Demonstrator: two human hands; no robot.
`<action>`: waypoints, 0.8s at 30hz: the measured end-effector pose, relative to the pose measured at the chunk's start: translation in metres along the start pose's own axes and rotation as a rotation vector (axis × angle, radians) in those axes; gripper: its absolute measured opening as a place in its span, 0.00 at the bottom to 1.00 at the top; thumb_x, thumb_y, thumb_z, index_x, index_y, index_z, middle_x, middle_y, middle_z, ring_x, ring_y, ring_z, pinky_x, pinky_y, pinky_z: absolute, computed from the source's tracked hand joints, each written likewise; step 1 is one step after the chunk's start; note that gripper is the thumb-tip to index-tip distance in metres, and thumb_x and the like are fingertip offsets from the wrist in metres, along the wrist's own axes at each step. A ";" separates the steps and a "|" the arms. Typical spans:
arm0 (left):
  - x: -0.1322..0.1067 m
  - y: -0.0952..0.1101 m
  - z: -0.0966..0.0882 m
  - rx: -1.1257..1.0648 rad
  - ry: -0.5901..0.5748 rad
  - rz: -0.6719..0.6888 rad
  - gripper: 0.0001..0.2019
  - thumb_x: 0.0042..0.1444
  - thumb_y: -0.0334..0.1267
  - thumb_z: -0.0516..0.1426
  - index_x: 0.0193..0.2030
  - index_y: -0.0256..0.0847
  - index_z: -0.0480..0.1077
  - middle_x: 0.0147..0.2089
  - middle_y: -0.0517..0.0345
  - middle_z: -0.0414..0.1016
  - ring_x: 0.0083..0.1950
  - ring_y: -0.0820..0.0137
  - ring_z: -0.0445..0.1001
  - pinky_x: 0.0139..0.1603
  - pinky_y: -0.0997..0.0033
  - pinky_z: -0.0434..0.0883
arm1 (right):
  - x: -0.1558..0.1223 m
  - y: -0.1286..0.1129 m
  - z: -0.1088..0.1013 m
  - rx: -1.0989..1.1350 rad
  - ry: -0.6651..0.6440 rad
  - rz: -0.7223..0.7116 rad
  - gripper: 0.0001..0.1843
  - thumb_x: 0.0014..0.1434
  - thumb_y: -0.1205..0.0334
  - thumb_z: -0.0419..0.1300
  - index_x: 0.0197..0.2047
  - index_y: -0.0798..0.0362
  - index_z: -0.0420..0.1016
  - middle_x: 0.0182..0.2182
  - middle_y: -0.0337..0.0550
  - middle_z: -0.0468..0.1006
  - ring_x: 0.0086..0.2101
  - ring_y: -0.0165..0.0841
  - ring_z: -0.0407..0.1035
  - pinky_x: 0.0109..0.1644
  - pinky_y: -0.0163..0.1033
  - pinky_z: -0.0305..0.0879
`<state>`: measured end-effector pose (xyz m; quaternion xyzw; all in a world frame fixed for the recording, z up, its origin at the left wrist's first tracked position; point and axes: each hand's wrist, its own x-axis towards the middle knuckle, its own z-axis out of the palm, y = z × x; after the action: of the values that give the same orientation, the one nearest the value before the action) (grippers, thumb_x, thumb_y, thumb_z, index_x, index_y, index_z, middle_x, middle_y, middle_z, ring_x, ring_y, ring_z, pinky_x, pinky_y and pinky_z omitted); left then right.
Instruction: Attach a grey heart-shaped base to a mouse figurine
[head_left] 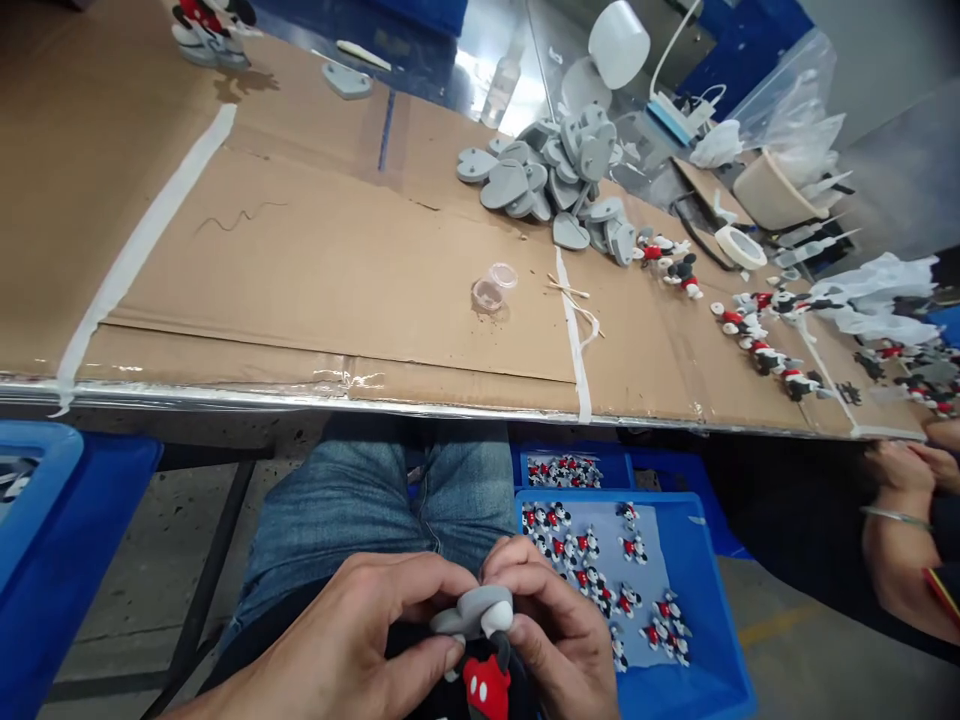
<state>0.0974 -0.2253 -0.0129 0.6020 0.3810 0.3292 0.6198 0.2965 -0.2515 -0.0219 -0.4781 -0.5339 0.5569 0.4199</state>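
Two hands, the left hand (352, 640) and right hand (555, 630), close tight over the lap around a small, light, hard mouse figure (484, 660), pinching its gray heart base (474, 610), the safest grip.

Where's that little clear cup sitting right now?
In the head view, the little clear cup sits mid-table on the cardboard, its lid touching it, just left of the cotton swabs and below the pile of grey heart bases.
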 end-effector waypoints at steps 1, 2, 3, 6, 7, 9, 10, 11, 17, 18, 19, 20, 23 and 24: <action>0.001 0.001 0.000 -0.057 -0.006 -0.030 0.12 0.54 0.24 0.59 0.41 0.43 0.77 0.34 0.65 0.81 0.33 0.73 0.80 0.37 0.84 0.74 | -0.001 0.001 0.002 0.005 0.023 -0.008 0.10 0.64 0.53 0.61 0.41 0.47 0.80 0.31 0.43 0.72 0.34 0.35 0.68 0.37 0.39 0.67; 0.002 0.001 0.000 -0.113 -0.017 -0.064 0.11 0.55 0.25 0.59 0.41 0.43 0.78 0.35 0.63 0.82 0.35 0.73 0.80 0.38 0.83 0.75 | -0.001 0.002 0.004 0.012 0.043 -0.015 0.10 0.64 0.52 0.60 0.41 0.47 0.79 0.31 0.43 0.72 0.34 0.35 0.67 0.37 0.39 0.67; 0.002 0.002 0.000 -0.163 -0.019 -0.091 0.11 0.55 0.26 0.59 0.42 0.42 0.78 0.36 0.62 0.82 0.37 0.72 0.81 0.39 0.82 0.75 | -0.001 0.002 0.006 0.015 0.059 -0.024 0.10 0.65 0.52 0.59 0.40 0.48 0.78 0.31 0.43 0.71 0.34 0.35 0.67 0.36 0.39 0.67; 0.002 0.004 -0.003 -0.265 -0.047 -0.152 0.12 0.56 0.27 0.58 0.44 0.43 0.79 0.38 0.60 0.82 0.39 0.70 0.81 0.40 0.80 0.76 | 0.001 -0.003 0.008 -0.007 0.085 -0.084 0.10 0.66 0.52 0.58 0.41 0.48 0.77 0.31 0.42 0.71 0.34 0.35 0.67 0.38 0.40 0.67; 0.002 0.004 -0.005 -0.281 -0.076 -0.175 0.13 0.56 0.27 0.58 0.45 0.43 0.79 0.39 0.60 0.82 0.39 0.70 0.81 0.40 0.80 0.76 | 0.002 -0.006 0.008 -0.026 0.082 -0.107 0.10 0.66 0.53 0.58 0.41 0.48 0.77 0.31 0.42 0.72 0.34 0.35 0.68 0.38 0.40 0.67; 0.001 0.005 -0.007 -0.266 -0.139 -0.215 0.12 0.57 0.28 0.59 0.45 0.43 0.80 0.38 0.61 0.82 0.39 0.70 0.80 0.41 0.80 0.75 | 0.003 -0.012 0.007 -0.059 0.058 -0.140 0.08 0.67 0.56 0.57 0.41 0.48 0.76 0.31 0.42 0.72 0.34 0.36 0.68 0.39 0.42 0.67; 0.001 0.005 -0.009 -0.238 -0.159 -0.215 0.11 0.58 0.28 0.59 0.44 0.43 0.80 0.38 0.61 0.82 0.40 0.70 0.80 0.41 0.80 0.74 | 0.003 -0.014 0.007 -0.072 0.042 -0.151 0.08 0.67 0.56 0.57 0.42 0.48 0.76 0.31 0.42 0.73 0.34 0.36 0.68 0.40 0.43 0.67; 0.001 0.005 -0.010 -0.201 -0.161 -0.198 0.10 0.58 0.29 0.60 0.43 0.44 0.80 0.38 0.61 0.82 0.40 0.70 0.80 0.42 0.79 0.74 | 0.004 -0.016 0.006 -0.085 0.027 -0.165 0.08 0.67 0.57 0.57 0.42 0.48 0.75 0.31 0.42 0.73 0.34 0.36 0.68 0.40 0.44 0.67; 0.001 0.005 -0.013 -0.107 -0.131 0.009 0.12 0.59 0.26 0.60 0.46 0.45 0.79 0.41 0.60 0.82 0.41 0.71 0.80 0.44 0.80 0.75 | 0.005 -0.021 0.003 -0.125 -0.046 -0.230 0.08 0.68 0.58 0.56 0.46 0.48 0.76 0.32 0.43 0.75 0.34 0.36 0.70 0.39 0.45 0.68; 0.001 0.004 -0.013 -0.104 -0.122 0.027 0.13 0.59 0.26 0.60 0.47 0.46 0.78 0.41 0.61 0.82 0.41 0.71 0.81 0.44 0.80 0.75 | 0.005 -0.021 0.003 -0.129 -0.056 -0.237 0.08 0.68 0.58 0.57 0.46 0.48 0.76 0.32 0.44 0.76 0.34 0.37 0.70 0.38 0.45 0.68; 0.001 0.004 -0.013 -0.098 -0.112 0.041 0.14 0.59 0.26 0.60 0.48 0.48 0.78 0.42 0.61 0.82 0.41 0.71 0.81 0.44 0.80 0.76 | 0.005 -0.021 0.004 -0.129 -0.062 -0.243 0.08 0.68 0.58 0.57 0.46 0.47 0.76 0.32 0.44 0.76 0.33 0.37 0.70 0.38 0.45 0.68; 0.000 0.003 -0.013 -0.087 -0.100 0.061 0.15 0.59 0.26 0.60 0.49 0.49 0.77 0.42 0.61 0.82 0.41 0.71 0.81 0.44 0.80 0.76 | 0.005 -0.022 0.004 -0.124 -0.065 -0.248 0.08 0.68 0.58 0.57 0.47 0.47 0.76 0.33 0.45 0.76 0.34 0.37 0.70 0.38 0.45 0.68; -0.001 0.000 -0.012 -0.011 -0.077 0.148 0.11 0.63 0.31 0.58 0.50 0.49 0.76 0.41 0.60 0.82 0.40 0.71 0.82 0.41 0.81 0.77 | 0.005 -0.022 0.006 -0.110 -0.065 -0.260 0.08 0.68 0.59 0.57 0.48 0.48 0.76 0.33 0.45 0.76 0.34 0.37 0.71 0.38 0.45 0.69; -0.002 -0.002 -0.011 0.023 -0.070 0.201 0.09 0.65 0.33 0.56 0.49 0.46 0.75 0.40 0.58 0.82 0.38 0.71 0.82 0.39 0.82 0.77 | 0.005 -0.022 0.007 -0.108 -0.061 -0.257 0.08 0.68 0.59 0.57 0.48 0.47 0.76 0.33 0.44 0.76 0.34 0.37 0.71 0.38 0.45 0.69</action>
<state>0.0867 -0.2218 -0.0146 0.6552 0.3006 0.3640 0.5898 0.2877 -0.2463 -0.0003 -0.4107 -0.6322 0.4834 0.4449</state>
